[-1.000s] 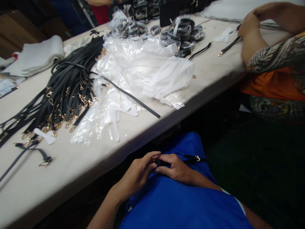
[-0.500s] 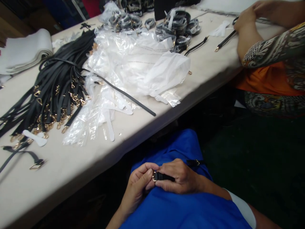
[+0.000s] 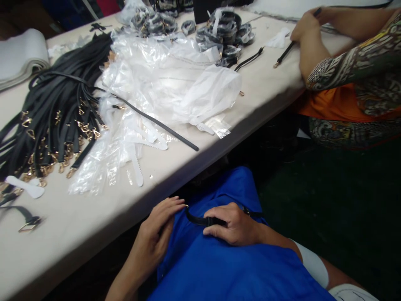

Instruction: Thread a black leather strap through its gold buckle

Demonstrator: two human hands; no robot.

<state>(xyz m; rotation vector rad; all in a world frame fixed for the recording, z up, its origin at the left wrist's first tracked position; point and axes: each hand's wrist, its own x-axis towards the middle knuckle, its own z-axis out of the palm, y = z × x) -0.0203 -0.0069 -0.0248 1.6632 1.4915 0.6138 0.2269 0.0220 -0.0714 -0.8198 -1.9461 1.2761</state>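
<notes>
Over the blue cloth on my lap, my right hand [image 3: 233, 223] is closed around a narrow black strap [image 3: 196, 218], thumb and fingers pinching it. The strap's free part curves up to the left and ends in a small gold metal piece beside the fingertips of my left hand [image 3: 159, 228]. My left fingers are stretched out and the thumb is apart from them. Whether the fingertips touch the metal end, I cannot tell. The part of the strap inside my right hand is hidden. Another dark strap with metal fittings [image 3: 247, 211] lies on the blue cloth behind my right hand.
A pile of black straps with gold clasps [image 3: 59, 121] covers the table's left side. Clear plastic bags [image 3: 163, 79] and white serrated strips [image 3: 137, 169] lie beside it. Wrapped strap coils [image 3: 227, 29] sit at the back. At right, another person's hands [image 3: 307, 27] hold a strap.
My left hand has come off the buckle end and moved left, its fingers straightening. The strap now extends in a curve from my right hand. The view has shifted slightly.
</notes>
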